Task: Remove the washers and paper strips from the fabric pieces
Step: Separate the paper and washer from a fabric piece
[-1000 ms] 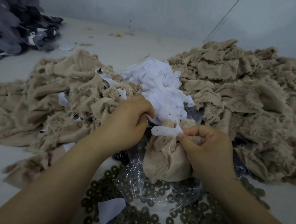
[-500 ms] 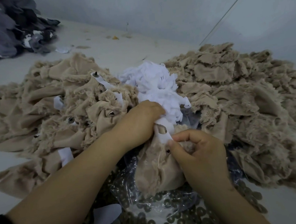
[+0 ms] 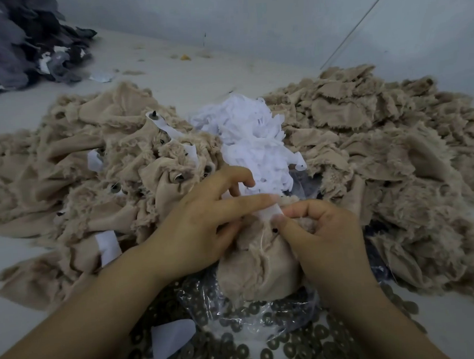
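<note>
Pale tabletop (image 3: 223,76): fuzzy beige fabric (image 3: 259,267), ring-shaped washers (image 3: 269,342).

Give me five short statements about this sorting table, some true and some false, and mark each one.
1. Both hands work on one beige fabric piece. True.
2. The pile of white paper strips lies at the table's near edge. False: it sits between the two beige fabric heaps.
3. Loose washers lie in front of the person. True.
4. The dark fabric heap is at far right. False: far left.
5. The right hand is empty and lifted away. False: it pinches the fabric piece.
</note>
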`<state>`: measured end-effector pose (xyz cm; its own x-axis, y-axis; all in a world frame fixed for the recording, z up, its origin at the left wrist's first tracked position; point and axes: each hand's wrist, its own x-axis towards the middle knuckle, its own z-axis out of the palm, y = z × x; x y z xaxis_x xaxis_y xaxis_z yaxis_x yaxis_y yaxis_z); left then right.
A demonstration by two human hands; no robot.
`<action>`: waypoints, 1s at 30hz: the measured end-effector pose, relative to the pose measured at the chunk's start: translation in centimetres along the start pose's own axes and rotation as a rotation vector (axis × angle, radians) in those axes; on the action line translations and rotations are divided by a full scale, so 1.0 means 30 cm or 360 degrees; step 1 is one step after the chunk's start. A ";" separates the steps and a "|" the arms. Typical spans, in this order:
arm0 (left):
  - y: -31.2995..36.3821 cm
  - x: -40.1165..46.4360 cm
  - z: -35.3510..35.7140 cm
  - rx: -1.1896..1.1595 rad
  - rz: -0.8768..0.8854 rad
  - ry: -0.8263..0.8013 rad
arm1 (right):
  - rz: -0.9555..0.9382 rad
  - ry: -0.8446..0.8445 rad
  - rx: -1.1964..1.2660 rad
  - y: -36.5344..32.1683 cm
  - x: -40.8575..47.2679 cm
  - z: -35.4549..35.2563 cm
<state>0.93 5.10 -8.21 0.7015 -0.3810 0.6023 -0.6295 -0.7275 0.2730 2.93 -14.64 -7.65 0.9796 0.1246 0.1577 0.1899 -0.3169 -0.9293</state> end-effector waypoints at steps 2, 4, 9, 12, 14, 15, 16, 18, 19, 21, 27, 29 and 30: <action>0.007 -0.005 -0.001 -0.0003 0.0056 0.0041 | 0.0048 -0.0027 0.0038 -0.001 0.001 0.000; 0.008 0.000 0.002 -0.0070 0.0068 0.0057 | 0.0075 -0.0026 0.0051 -0.001 0.003 -0.001; 0.008 0.015 0.026 -0.0157 -0.0046 0.0024 | 0.0091 -0.0072 0.0114 -0.003 0.001 -0.004; 0.014 0.022 0.036 -0.0253 -0.0139 0.0064 | 0.0078 -0.0096 0.0087 -0.003 0.004 -0.004; 0.017 0.026 0.035 -0.0271 -0.0221 0.0084 | 0.0080 -0.0097 0.0073 0.000 0.007 -0.005; 0.019 0.027 0.032 -0.0303 -0.0285 0.0092 | 0.0076 -0.0093 0.0070 0.000 0.009 -0.006; 0.022 0.029 0.029 -0.0341 -0.0366 0.0106 | 0.0071 -0.0086 0.0073 0.002 0.010 -0.008; 0.027 0.033 0.011 -0.0457 -0.0620 0.0150 | 0.0069 -0.0071 0.0084 0.006 0.010 -0.010; 0.030 0.036 -0.005 -0.0601 -0.0791 0.0153 | 0.0065 -0.0071 0.0075 0.009 0.010 -0.010; 0.033 0.041 -0.034 -0.1048 -0.1046 0.0061 | 0.0024 -0.0087 0.0031 0.015 0.009 -0.008; 0.050 0.038 -0.038 -0.1743 -0.1318 -0.0321 | -0.0219 -0.0229 -0.0050 -0.011 -0.011 -0.001; 0.057 0.040 -0.034 -0.1773 -0.1372 -0.0383 | -0.0265 -0.0237 -0.0058 -0.015 -0.014 0.002; 0.055 0.038 -0.029 -0.1815 -0.1389 -0.0403 | -0.0264 -0.0225 -0.0046 -0.016 -0.014 0.004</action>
<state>0.38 3.97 -6.41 0.9547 -0.2402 -0.1758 0.1853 0.0174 0.9825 2.41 -14.45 -7.31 0.9161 0.3072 0.2575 0.3516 -0.3075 -0.8842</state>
